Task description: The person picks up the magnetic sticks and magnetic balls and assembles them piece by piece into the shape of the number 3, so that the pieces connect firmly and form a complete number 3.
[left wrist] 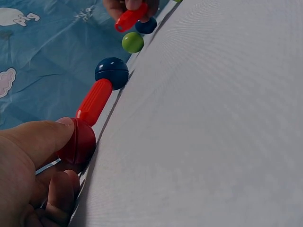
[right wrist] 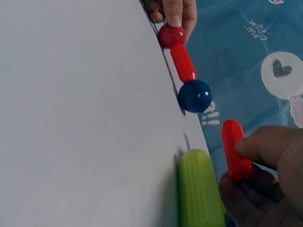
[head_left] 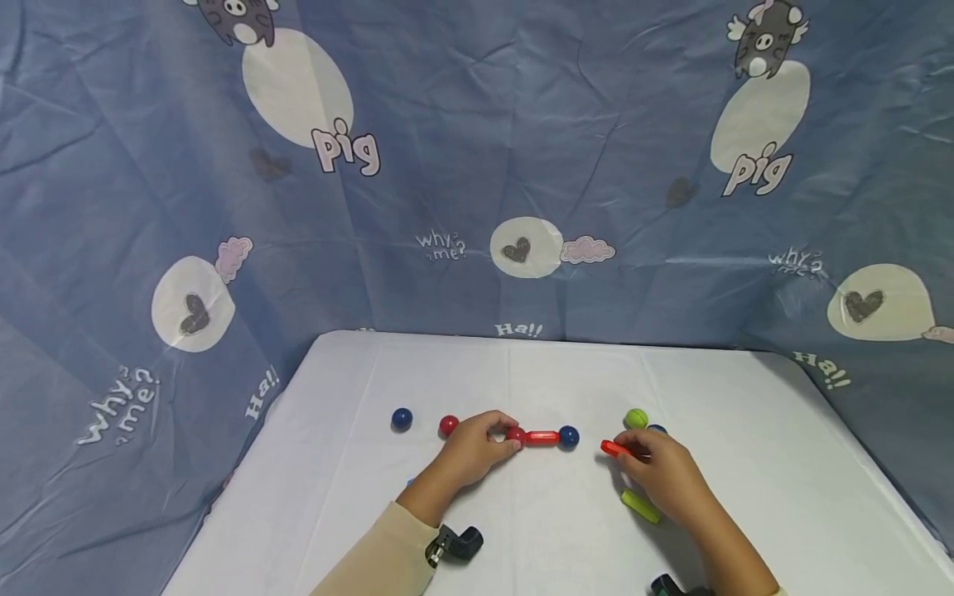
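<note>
Left hand pinches a red ball, the joined red rod running right to the blue ball. Right hand pinches the loose red rod, just right of that blue ball, 1 end pointing roughly at it, not touching!

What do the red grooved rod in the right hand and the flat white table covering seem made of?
Red grooved rod: probably moulded plastic, satin finish; even lengthwise ridges, faint sheen.
Flat white table covering: likely fabric, matte; faint creases, though plastic sheeting is possible.
</note>
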Available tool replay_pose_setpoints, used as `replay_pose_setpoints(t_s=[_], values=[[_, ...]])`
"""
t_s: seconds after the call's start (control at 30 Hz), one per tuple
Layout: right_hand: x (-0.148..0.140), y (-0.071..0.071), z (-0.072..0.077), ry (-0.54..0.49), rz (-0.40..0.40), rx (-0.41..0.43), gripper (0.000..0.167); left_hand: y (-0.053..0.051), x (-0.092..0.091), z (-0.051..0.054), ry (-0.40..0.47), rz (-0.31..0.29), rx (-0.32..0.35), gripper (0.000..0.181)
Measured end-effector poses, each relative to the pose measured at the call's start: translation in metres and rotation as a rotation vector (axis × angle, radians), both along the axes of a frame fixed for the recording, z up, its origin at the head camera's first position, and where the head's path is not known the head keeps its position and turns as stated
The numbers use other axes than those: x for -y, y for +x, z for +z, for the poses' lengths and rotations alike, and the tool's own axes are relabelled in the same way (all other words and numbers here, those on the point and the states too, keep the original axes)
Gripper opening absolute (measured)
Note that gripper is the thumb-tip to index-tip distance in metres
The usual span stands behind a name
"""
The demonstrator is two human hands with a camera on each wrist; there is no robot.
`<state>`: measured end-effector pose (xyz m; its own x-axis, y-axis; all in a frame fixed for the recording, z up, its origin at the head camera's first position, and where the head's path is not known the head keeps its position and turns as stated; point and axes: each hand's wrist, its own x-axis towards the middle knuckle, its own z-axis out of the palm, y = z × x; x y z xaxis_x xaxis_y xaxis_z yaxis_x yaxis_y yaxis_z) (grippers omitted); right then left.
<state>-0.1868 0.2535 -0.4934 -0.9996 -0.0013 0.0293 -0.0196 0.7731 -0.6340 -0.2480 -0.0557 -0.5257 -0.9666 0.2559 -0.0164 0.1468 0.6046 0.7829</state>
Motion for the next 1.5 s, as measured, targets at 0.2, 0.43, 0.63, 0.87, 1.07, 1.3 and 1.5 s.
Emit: replay_pose_setpoints(t_s=[0.2,0.43,0.63,0.87,1.07,1.3,1.5], values=[[0.007,-0.012,0.003,0.024,-0.003,0.016,0.016,0.001,-0.001,-0.001,0.009,0.005,0.016,0.028],[0.016,-0.024,0.005,0.029,0.001,0.022,0.016,0.001,-0.003,-0.001,0.019,0.006,0.023,0.028],[0.023,-0.032,0.006,0.032,-0.001,0.028,0.015,0.0,-0.002,-0.001,0.007,0.002,0.013,0.028],[0.03,-0.041,0.004,0.033,-0.004,0.104,0.018,0.0,-0.002,0.001,0.003,0.007,0.013,0.028],[0.028,-0.04,0.002,0.052,-0.006,0.113,0.017,0.002,-0.001,0.002,0.01,-0.004,0.024,0.028],[0.025,-0.038,-0.001,-0.017,0.008,0.107,0.015,-0.001,0.0,0.001,-0.003,-0.007,0.005,0.028],[0.024,-0.037,-0.001,-0.077,0.012,0.12,0.014,-0.001,0.001,0.0,-0.004,-0.004,0.01,0.028]])
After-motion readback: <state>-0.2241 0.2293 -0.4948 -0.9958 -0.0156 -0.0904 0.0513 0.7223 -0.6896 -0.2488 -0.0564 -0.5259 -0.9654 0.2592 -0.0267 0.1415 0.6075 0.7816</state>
